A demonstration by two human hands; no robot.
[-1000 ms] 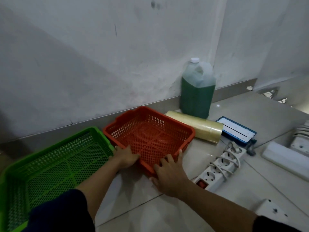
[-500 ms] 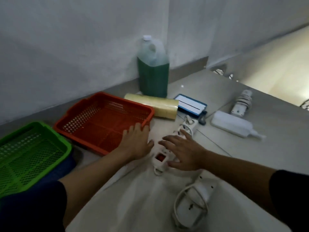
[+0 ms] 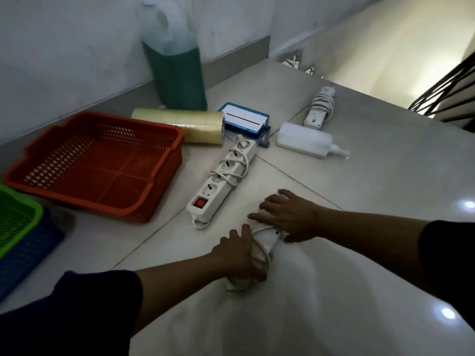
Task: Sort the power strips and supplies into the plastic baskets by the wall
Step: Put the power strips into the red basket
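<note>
Gripping a white cord-wrapped power strip [image 3: 264, 242], left hand [image 3: 239, 255] curls around it; right hand [image 3: 288, 217] rests flat.

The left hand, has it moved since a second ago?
Yes. The left hand left the orange basket rim and now grips a small cord-wrapped power strip nearer the person.
</note>
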